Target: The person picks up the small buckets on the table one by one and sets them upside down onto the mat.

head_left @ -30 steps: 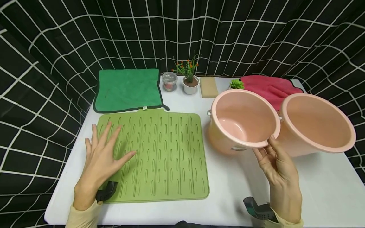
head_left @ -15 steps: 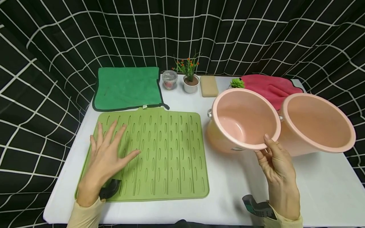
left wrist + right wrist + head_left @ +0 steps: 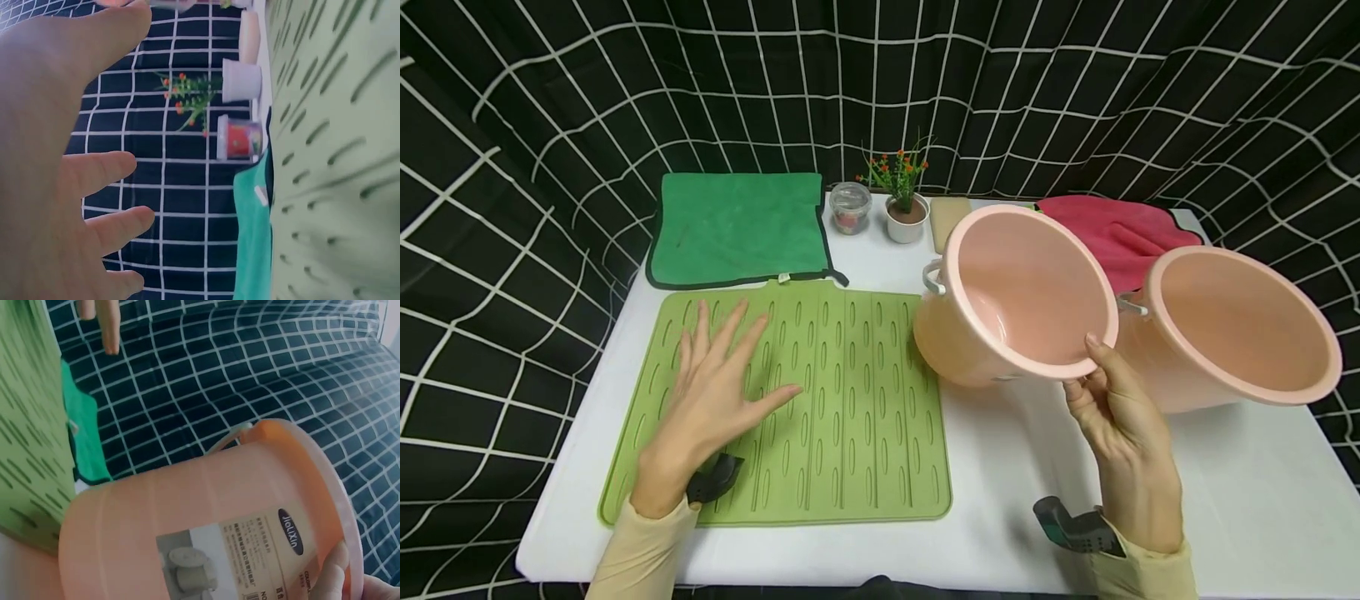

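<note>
My right hand [image 3: 1123, 433] pinches the near rim of a pink bucket [image 3: 1037, 283], thumb inside and fingers outside. The bucket is tilted, its bottom overlapping the mat's right edge in the head view. A printed label [image 3: 240, 565] shows on its side in the right wrist view. My left hand [image 3: 711, 404], fingers spread and holding nothing, hovers above the green ribbed mat [image 3: 850, 433]. A second pink bucket [image 3: 1240, 325] stands to the right, its rim toward me.
Behind the mat lies a green cloth [image 3: 737, 225]. A small clear tub [image 3: 851, 208], a flower pot [image 3: 906, 221], a tan sponge-like block [image 3: 947, 218] and a red cloth [image 3: 1120, 233] line the back of the white table [image 3: 1000, 533].
The held bucket has moved left and tilted more, away from the second bucket and over the mat's edge. My left hand has shifted right above the mat.
</note>
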Demonstrator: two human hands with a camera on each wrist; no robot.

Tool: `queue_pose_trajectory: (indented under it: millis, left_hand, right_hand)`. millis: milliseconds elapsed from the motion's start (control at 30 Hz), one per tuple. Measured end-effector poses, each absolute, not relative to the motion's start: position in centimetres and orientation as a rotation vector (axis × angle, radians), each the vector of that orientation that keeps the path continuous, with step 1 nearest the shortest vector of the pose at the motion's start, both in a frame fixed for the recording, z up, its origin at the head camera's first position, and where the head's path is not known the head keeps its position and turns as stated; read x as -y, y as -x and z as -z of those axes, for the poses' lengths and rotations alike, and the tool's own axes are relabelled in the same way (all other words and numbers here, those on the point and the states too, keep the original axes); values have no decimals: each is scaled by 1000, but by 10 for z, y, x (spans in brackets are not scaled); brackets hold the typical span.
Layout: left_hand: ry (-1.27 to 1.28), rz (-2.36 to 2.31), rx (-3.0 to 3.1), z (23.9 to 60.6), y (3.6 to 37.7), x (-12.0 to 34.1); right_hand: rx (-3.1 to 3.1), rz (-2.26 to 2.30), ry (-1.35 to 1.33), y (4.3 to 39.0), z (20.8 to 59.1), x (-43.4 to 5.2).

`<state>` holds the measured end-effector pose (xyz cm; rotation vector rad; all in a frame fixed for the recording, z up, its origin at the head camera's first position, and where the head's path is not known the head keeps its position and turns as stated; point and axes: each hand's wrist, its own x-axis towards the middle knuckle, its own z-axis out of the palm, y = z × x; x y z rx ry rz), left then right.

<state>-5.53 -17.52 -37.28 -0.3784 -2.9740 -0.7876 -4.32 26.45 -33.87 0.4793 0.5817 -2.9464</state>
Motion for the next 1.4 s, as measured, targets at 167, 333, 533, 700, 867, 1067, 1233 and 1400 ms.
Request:
queue_pose_trajectory:
  millis: [167, 333, 533, 700, 867, 1067, 1233, 1400]
  left_hand:
    - [403, 805, 2988, 375, 58, 167]
    - [425, 851, 2994, 377, 60, 158]
    - [470, 994, 2967, 374, 68, 143]
    - [486, 1205, 2915, 373, 73, 134]
    - [511, 1520, 2736, 378, 77, 129]
    - [678, 2016, 2289, 390, 75, 130]
    - [866, 2140, 1972, 399, 68, 132]
    - [993, 2026, 1811, 404, 65, 132]
  right_hand:
    - [-438, 2903, -581, 53, 335, -254]
    - [-356, 2869, -531, 58, 333, -237]
    - [-291, 2836, -376, 57, 333, -218]
    - [-222, 2793, -300, 55, 335, -203]
    - [-168, 2726, -170, 53, 341, -190]
    - [-120, 2633, 12, 50, 349, -173]
    - [-24, 2575, 40, 46, 351, -161]
    - [69, 2490, 69, 42, 352, -151]
